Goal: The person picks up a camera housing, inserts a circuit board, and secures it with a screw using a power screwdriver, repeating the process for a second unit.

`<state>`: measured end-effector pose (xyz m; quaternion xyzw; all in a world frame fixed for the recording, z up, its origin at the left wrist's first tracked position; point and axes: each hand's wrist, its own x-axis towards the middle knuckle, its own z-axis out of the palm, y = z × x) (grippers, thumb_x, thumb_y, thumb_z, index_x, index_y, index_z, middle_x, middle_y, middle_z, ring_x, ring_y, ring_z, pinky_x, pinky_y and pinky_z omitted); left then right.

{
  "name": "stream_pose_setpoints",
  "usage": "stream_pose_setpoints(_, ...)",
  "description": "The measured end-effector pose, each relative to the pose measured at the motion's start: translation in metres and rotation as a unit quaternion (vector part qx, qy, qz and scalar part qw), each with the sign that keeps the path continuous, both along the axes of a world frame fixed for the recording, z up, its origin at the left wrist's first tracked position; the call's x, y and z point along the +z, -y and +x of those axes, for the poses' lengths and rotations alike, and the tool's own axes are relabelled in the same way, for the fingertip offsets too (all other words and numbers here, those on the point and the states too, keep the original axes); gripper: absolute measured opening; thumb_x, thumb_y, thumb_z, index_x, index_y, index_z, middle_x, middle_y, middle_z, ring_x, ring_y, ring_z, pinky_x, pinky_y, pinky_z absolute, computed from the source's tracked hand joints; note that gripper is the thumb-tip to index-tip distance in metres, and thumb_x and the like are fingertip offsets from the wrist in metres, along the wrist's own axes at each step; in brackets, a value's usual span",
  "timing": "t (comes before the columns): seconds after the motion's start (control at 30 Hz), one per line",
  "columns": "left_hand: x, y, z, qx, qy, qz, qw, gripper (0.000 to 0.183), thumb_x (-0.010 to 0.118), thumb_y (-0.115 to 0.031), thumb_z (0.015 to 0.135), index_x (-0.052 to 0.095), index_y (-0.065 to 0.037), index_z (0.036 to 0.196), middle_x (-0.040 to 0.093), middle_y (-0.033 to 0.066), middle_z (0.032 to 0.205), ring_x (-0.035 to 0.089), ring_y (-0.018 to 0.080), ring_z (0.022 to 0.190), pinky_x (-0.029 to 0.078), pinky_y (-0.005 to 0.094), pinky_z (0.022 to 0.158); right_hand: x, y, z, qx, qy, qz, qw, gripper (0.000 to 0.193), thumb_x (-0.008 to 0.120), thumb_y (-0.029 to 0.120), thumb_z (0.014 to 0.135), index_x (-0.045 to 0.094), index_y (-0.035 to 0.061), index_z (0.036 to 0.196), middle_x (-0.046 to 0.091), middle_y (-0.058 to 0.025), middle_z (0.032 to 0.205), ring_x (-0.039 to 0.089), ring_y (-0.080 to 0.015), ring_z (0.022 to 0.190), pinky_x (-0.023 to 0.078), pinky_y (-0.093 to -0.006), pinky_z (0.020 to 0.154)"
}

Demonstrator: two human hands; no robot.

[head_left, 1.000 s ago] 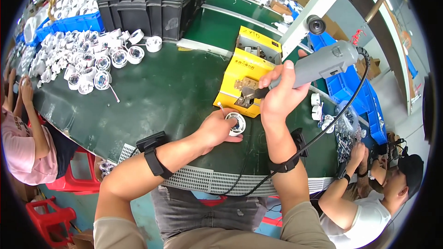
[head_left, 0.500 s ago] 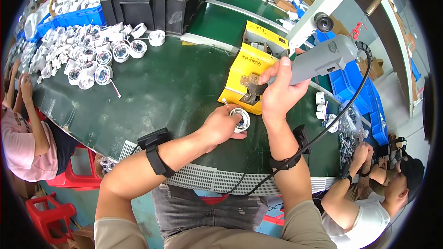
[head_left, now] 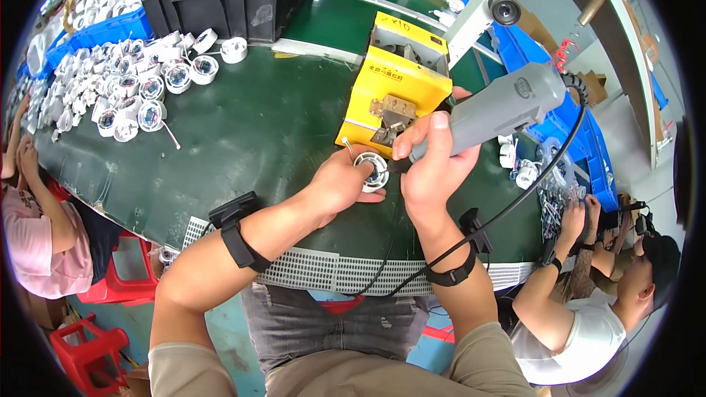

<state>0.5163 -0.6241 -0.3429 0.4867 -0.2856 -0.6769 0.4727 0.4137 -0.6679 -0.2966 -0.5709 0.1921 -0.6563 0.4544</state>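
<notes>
Low over the green bench, my left hand (head_left: 340, 185) pinches a round white plastic housing (head_left: 378, 170) with a circuit board inside. A short white lead with a small plug sticks up beside my fingers. My right hand (head_left: 435, 165) is wrapped round a grey corded electric screwdriver (head_left: 507, 103). Its dark nose points at the right side of the housing; whether the tip touches it I cannot tell. Just beyond both hands stands a yellow screw feeder (head_left: 393, 88) with a metal block on its front.
White housings (head_left: 151, 88) are heaped at the left, beside a black crate (head_left: 213, 7) of white parts. Blue bins (head_left: 599, 169) line the right. A black cable (head_left: 507, 206) crosses my right forearm. A co-worker (head_left: 581, 323) sits at the right; another person (head_left: 44, 228) is at the left.
The screwdriver's nose has come from the feeder's metal block down to the housing. My left hand still holds the housing. The whole view has shifted slightly.
</notes>
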Motion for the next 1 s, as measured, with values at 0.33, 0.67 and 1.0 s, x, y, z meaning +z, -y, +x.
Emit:
stream_pose_setpoints(0.33,0.004,-0.003,-0.002,0.017,0.012,-0.005,1.000,0.029,0.040,-0.009,0.098,0.048,0.004,0.122,0.059,0.0140,0.108,0.065,0.0209,0.085,0.059,0.0312,0.076,-0.010,-0.002,0.003,0.015,0.004,0.025,1.000,0.037,0.049,0.012,0.093,0.037,0.0002,0.126,0.047,-0.0064,0.061,0.047,-0.0148,0.046,0.044,-0.0296,0.043)
stream_pose_setpoints(0.67,0.002,-0.003,-0.003,0.021,0.016,-0.009,1.000,0.029,0.040,-0.010,0.098,0.048,0.004,0.123,0.059,0.0138,0.107,0.065,0.0201,0.084,0.058,0.0311,0.076,-0.015,-0.001,0.003,0.012,-0.014,0.019,1.000,0.036,0.049,0.012,0.093,0.037,0.0025,0.126,0.047,-0.0063,0.061,0.048,-0.0148,0.046,0.045,-0.0299,0.045)
stream_pose_setpoints(1.0,-0.001,0.004,-0.006,0.010,0.018,-0.025,0.999,0.030,0.042,-0.010,0.098,0.047,0.004,0.124,0.060,0.0139,0.106,0.065,0.0201,0.085,0.059,0.0319,0.076,-0.021,0.007,-0.003,0.066,-0.011,0.002,0.998,0.032,0.050,0.010,0.094,0.037,0.0018,0.122,0.048,-0.0062,0.062,0.049,-0.0141,0.046,0.044,-0.0285,0.046)
